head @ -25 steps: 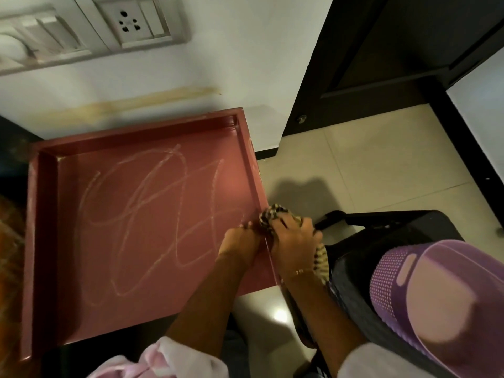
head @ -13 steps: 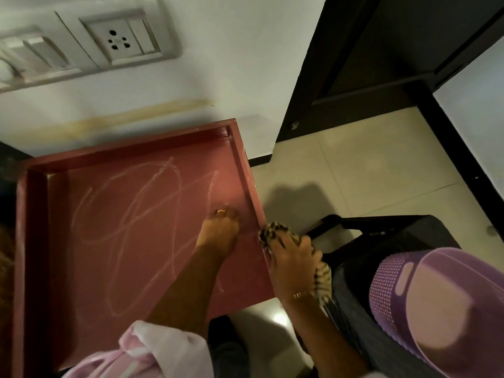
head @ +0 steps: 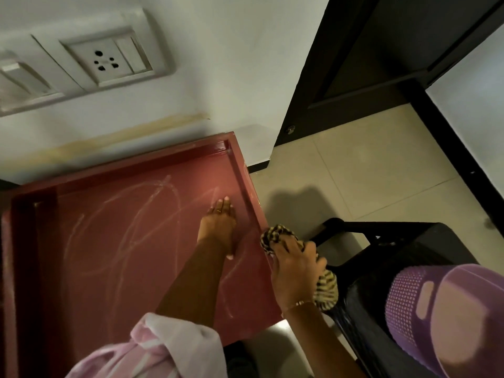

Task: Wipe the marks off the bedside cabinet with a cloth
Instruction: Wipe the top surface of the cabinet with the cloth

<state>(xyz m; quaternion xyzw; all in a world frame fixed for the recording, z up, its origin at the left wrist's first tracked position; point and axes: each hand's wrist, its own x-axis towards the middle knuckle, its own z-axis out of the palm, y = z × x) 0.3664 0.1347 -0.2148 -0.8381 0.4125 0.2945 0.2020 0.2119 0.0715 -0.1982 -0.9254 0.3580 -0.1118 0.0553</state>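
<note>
**Chalk loops on the red cabinet top, cloth at its right edge**

The bedside cabinet [head: 114,257] stands against the white wall, its red top sunk inside a raised rim. Pale scribbled marks [head: 141,214] loop across most of the surface, thin and chalky, reaching almost to the right rim.

The left hand [head: 219,227] lies flat on the top near the right rim, fingers straight and together, a ring on one finger, holding nothing. The right hand [head: 296,264] is curled round a bunched striped cloth [head: 326,289], gripping it at the cabinet's right edge, partly over the rim and partly over the black chair [head: 409,241] beside it.

A purple tub [head: 450,317] sits on the chair. Left of the flat hand the marked surface lies open up to the far and left rims. A wall socket [head: 106,60] is mounted above.
</note>
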